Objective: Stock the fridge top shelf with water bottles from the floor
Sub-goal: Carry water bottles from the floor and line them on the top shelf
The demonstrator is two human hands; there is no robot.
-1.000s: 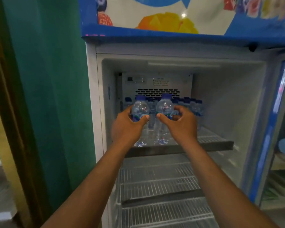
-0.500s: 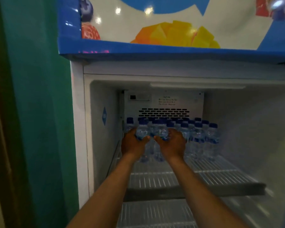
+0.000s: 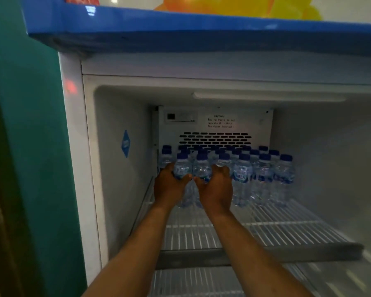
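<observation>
Since half a second ago both arms have reached deeper into the fridge, and the two bottles they carry now stand at the front of the group at the back of the top shelf (image 3: pixel 287 232), where a second ago they were only at the shelf's front lip.

The left hand (image 3: pixel 169 187) is curled around the left bottle (image 3: pixel 182 168), thumb across its front and fingers behind, closed on the labelled middle. The right hand (image 3: pixel 215 189) is wrapped the same way around the right bottle (image 3: pixel 202 168). The two bottles are upright, just beside each other, blue caps up, their bases at or very near the wire; whether they rest fully on it cannot be told, since the hands cover their lower halves.

From the hands, the stocked bottles (image 3: pixel 263 174) spread toward 3 o'clock in a front row, the nearest one with a readable blue label just beside the right hand. More rows with blue caps sit behind toward 12 o'clock, below the slotted vent (image 3: pixel 215 139) in the back panel. One bottle stands at 11 o'clock by the left wall. The front half of the wire shelf toward 6 o'clock is bare. A blue diamond sticker (image 3: pixel 125 143) is on the left inner wall at 10 o'clock.
</observation>
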